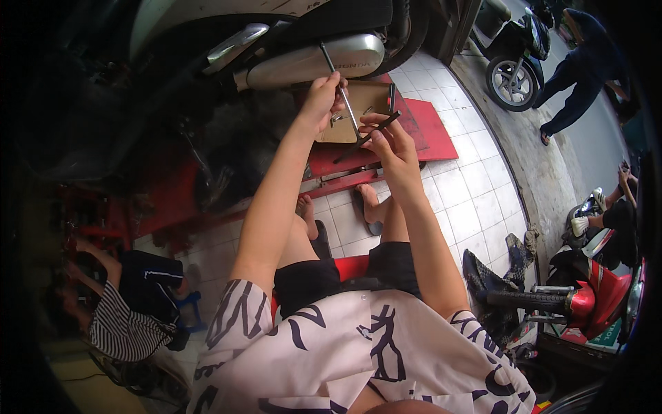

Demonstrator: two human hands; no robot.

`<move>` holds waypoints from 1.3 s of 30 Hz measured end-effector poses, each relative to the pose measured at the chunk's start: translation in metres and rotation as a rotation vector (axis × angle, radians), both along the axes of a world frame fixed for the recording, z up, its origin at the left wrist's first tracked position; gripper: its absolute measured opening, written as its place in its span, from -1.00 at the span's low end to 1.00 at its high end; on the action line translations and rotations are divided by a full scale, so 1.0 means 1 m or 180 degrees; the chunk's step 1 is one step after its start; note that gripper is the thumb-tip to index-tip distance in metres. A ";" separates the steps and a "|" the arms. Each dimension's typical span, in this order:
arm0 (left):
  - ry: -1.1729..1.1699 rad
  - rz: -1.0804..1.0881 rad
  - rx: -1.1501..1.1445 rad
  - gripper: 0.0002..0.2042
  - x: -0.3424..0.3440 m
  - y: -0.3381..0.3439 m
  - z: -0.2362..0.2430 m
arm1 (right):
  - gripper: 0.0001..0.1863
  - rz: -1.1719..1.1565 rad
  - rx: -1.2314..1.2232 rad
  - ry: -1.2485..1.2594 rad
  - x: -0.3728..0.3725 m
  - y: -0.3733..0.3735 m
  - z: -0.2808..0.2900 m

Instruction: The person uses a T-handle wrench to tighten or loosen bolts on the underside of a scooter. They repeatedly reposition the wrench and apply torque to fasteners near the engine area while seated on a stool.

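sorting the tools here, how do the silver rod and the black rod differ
Colour: the silver rod is pale and shiny, the black rod dark and dull.
Slant: the silver rod's upper end leans toward the picture's left, the black rod's toward the right.
Hold: the left hand holds the silver rod, the right hand the black rod.
Both are slim and look straight.

I worked in a motorbike workshop.
Before me, a scooter (310, 63) rose above a red platform (441, 141) on white tiles (476, 155); more motorbikes (601, 293) stood nearby.
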State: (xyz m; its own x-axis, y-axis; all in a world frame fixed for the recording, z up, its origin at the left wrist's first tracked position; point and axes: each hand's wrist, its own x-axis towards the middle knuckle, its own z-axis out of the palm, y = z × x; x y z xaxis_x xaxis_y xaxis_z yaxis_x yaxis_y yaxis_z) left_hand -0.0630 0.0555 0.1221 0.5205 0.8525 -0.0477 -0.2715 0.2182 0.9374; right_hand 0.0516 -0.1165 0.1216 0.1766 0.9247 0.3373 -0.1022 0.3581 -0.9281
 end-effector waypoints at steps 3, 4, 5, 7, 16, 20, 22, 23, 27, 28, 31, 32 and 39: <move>-0.0038 0.0069 -0.0160 -0.71 0.006 0.001 0.008 | -0.67 0.0113 -0.0247 0.0674 -0.004 0.007 0.012; -0.0045 0.0098 -0.0221 -0.71 0.008 0.001 0.010 | -0.66 0.0200 -0.0378 0.1055 -0.007 0.008 0.018; -0.0066 0.0109 -0.0249 -0.71 0.009 0.001 0.012 | -0.64 0.0419 -0.0629 0.1667 -0.011 0.008 0.026; -0.0115 0.0133 -0.0299 -0.72 0.011 0.004 0.015 | -0.61 0.0861 -0.1136 0.2880 -0.019 0.007 0.040; 0.0479 0.0260 -0.0242 -0.74 0.003 0.005 0.033 | -0.66 0.1905 -0.0076 0.5379 -0.040 0.038 0.033; 0.0629 0.0327 -0.0125 -0.72 0.003 0.003 0.035 | -0.66 0.1858 0.0184 0.5919 -0.043 0.041 0.033; 0.0658 0.0305 0.0052 -0.70 0.001 0.006 0.031 | -0.65 0.1869 0.0362 0.6273 -0.046 0.041 0.038; 0.0797 0.0329 0.0269 -0.68 0.001 0.009 0.030 | -0.65 0.1861 0.0447 0.6494 -0.046 0.042 0.041; 0.1478 0.0613 0.0915 -0.68 0.007 0.014 0.027 | -0.63 0.2132 0.0848 0.7372 -0.049 0.040 0.036; 0.1601 0.0713 0.0935 -0.68 0.008 0.015 0.029 | -0.64 0.2180 0.0780 0.7201 -0.054 0.040 0.034; 0.0997 0.0372 0.0458 -0.69 -0.007 0.014 0.030 | -0.66 0.1822 0.0273 0.6769 -0.066 0.042 0.035; 0.0899 0.0346 0.0386 -0.68 -0.011 0.014 0.030 | -0.67 0.1747 0.0193 0.6376 -0.068 0.042 0.035; 0.0486 0.0327 0.0299 -0.65 -0.009 0.007 0.017 | -0.67 0.1337 -0.0226 0.5394 -0.060 0.043 0.030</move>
